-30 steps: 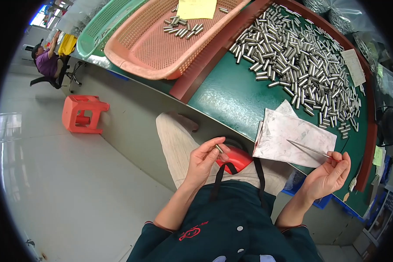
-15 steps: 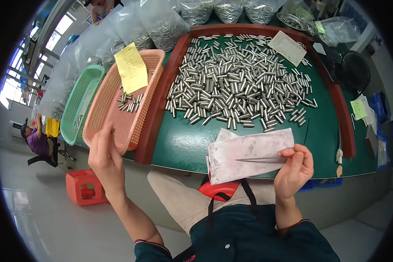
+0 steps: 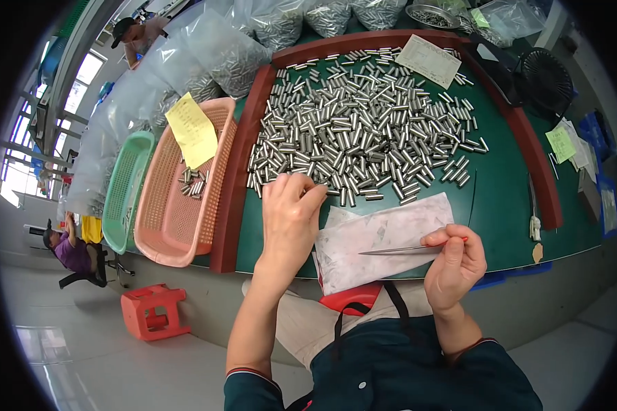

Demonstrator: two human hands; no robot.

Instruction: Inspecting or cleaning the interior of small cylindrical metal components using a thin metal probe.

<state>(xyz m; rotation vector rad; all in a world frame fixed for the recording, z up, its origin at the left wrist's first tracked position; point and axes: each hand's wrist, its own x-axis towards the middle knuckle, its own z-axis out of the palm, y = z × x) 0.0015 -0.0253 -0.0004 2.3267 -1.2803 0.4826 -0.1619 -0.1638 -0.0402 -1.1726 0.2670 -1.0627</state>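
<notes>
**A:** Head view, where's everything sitting relative to the hands?

**B:** Left hand (image 3: 291, 212) is curled, fingertips pinched together right at the near edge of the pile of small metal cylinders (image 3: 363, 137). Looks like it's touching the closest ones, but I can't tell if it actually has one pinched. Right hand (image 3: 454, 257) is closed around a pair of tweezers (image 3: 401, 250), tips pointing left across a sheet of pale paper (image 3: 380, 240) lying just in front of the pile. The two hands are near each other, with the paper between them.

**A:** Edges? Room to move?

**B:** The green surface (image 3: 507, 198) has a raised dark red rim (image 3: 236, 185) down the left side, along the far side and round the right. The pile fills most of the middle and far part; bare green is on the right, plus a strip near the front edge. Left of the rim there's a pink basket (image 3: 164, 233) with a few cylinders and a yellow note (image 3: 193, 130) in it, then a green basket (image 3: 120, 198) beside that. Clear bags of parts (image 3: 219, 58) crowd the far-left edge. A red stool (image 3: 151, 312) stands on the floor below.
</notes>
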